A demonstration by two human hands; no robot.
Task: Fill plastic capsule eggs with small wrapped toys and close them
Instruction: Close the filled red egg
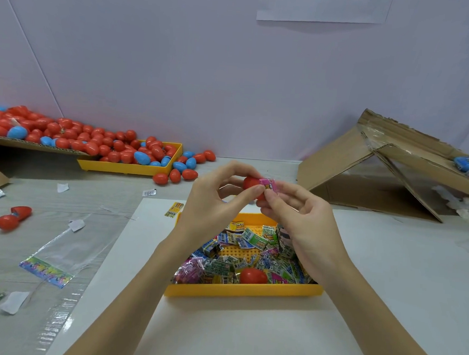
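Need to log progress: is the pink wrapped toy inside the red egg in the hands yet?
Not fully. The pink wrapped toy sticks out of the red egg half, pinched by the right hand; the left hand holds the egg.

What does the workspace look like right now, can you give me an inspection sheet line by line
Surface: pale table with a white sheet under the near yellow tray.
Job's things: near tray holds wrapped toys and a red egg half; far yellow tray and cardboard heaped with red and blue eggs.
Clutter: open red egg, clear bags, paper scraps.
Hands: left hand holds a red egg half; right hand pinches a pink wrapped toy at it.
Cables: nothing seen.
Surroundings: pale wall, tilted cardboard box at right.
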